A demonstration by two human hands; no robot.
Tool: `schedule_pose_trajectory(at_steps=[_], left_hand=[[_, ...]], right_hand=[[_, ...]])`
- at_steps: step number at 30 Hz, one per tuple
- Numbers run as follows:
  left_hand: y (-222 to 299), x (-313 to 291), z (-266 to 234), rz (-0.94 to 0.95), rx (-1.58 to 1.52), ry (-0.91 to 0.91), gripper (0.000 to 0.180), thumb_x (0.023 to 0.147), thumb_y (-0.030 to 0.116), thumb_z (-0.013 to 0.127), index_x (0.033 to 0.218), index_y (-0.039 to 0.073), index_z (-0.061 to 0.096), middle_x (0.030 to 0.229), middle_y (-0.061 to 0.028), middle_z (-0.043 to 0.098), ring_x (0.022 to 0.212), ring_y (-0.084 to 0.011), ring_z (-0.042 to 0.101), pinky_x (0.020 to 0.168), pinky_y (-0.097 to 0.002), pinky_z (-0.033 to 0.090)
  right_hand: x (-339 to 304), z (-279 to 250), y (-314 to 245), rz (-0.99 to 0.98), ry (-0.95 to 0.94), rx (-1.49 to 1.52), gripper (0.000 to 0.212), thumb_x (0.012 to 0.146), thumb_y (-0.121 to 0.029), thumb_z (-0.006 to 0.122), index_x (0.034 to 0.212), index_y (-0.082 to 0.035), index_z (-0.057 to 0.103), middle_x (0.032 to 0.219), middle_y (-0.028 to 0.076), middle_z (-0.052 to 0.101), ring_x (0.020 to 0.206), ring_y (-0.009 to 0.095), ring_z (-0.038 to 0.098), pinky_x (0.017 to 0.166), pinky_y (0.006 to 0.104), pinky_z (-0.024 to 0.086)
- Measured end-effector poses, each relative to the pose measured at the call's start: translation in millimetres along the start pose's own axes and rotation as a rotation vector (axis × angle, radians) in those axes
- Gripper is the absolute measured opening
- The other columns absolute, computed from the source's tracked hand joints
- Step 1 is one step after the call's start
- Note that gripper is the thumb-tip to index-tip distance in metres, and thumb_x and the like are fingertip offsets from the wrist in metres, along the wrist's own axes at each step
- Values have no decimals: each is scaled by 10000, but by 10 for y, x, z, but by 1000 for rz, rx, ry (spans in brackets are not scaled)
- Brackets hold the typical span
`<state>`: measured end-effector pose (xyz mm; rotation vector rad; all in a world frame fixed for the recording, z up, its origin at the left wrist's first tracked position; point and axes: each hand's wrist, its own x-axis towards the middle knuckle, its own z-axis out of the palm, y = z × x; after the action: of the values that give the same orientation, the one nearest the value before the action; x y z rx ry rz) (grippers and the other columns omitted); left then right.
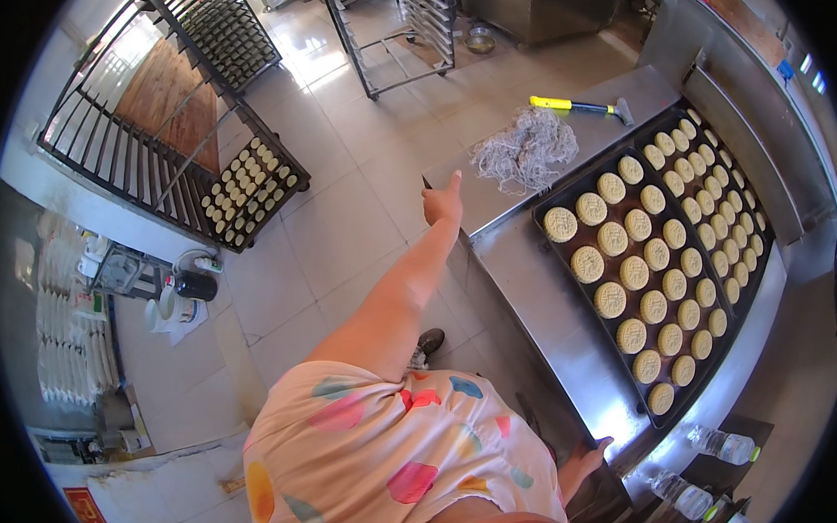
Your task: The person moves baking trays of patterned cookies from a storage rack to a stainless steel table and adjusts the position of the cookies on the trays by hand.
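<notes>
My left hand (444, 203) is stretched out at the near left corner of the steel table (528, 284), one digit pointing up and the other fingers curled. A small dark tip shows beside it; what the hand holds, if anything, is hidden. Low at the table's front edge is my right hand (587, 459), its fingers mostly hidden. On the table lies a black baking tray (583, 300) with rows of pale round stamped pastries (634, 272). Beyond it, a second tray holds more pastries (713, 187). A grey tangle of string (527, 151) and a yellow-and-black-handled scraper (581, 106) lie at the far left.
A wheeled rack (167, 77) at left has pastries on its lowest level. Another rack (385, 39) stands at the back near a metal bowl (480, 42). Clear plastic bottles (682, 495) are at the lower right. Stacked white bags (71, 323) and a bucket (177, 304) are at left.
</notes>
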<state>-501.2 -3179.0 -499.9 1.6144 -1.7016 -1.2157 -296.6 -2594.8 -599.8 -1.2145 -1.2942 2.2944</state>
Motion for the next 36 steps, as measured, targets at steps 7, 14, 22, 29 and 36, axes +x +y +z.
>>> schedule_pose_trajectory(at_steps=[7, 14, 22, 29, 36], left_hand=[[-48, 17, 126, 67, 26, 4, 904, 640, 658, 665, 1056, -127, 503, 1049, -277, 589, 1000, -396, 574, 878, -424, 445], [-252, 420, 252, 81, -88, -62, 792, 649, 638, 680, 794, -139, 623, 873, -278, 634, 819, -374, 622, 761, -431, 484], [-132, 156, 255, 99, -59, -37, 804, 654, 654, 664, 779, -139, 623, 837, -260, 638, 793, -366, 617, 746, -425, 482], [-211, 241, 292, 95, -84, -53, 815, 646, 668, 659, 758, -138, 616, 833, -263, 635, 788, -358, 617, 726, -424, 485], [-281, 338, 326, 107, -94, -55, 838, 639, 677, 656, 776, -148, 607, 829, -265, 633, 774, -357, 616, 718, -425, 487]], right_hand=[[-74, 12, 7, 33, 73, 126, 477, 815, -269, 691, 1123, 54, 525, 1113, 121, 546, 980, 254, 528, 858, 408, 449], [-115, 147, -14, 22, 98, 127, 246, 820, -236, 690, 914, -45, 566, 849, 53, 588, 757, 185, 561, 693, 354, 493], [-81, 66, -5, 24, 70, 168, 207, 809, -204, 702, 871, -61, 565, 824, 19, 585, 744, 165, 565, 653, 351, 503], [-140, 70, -21, 13, 96, 139, 263, 798, -221, 714, 931, -66, 548, 870, 30, 576, 775, 183, 565, 677, 390, 509], [-164, 105, -61, 22, 77, 121, 288, 812, -229, 698, 947, -38, 531, 923, 75, 552, 800, 211, 549, 684, 405, 509]])
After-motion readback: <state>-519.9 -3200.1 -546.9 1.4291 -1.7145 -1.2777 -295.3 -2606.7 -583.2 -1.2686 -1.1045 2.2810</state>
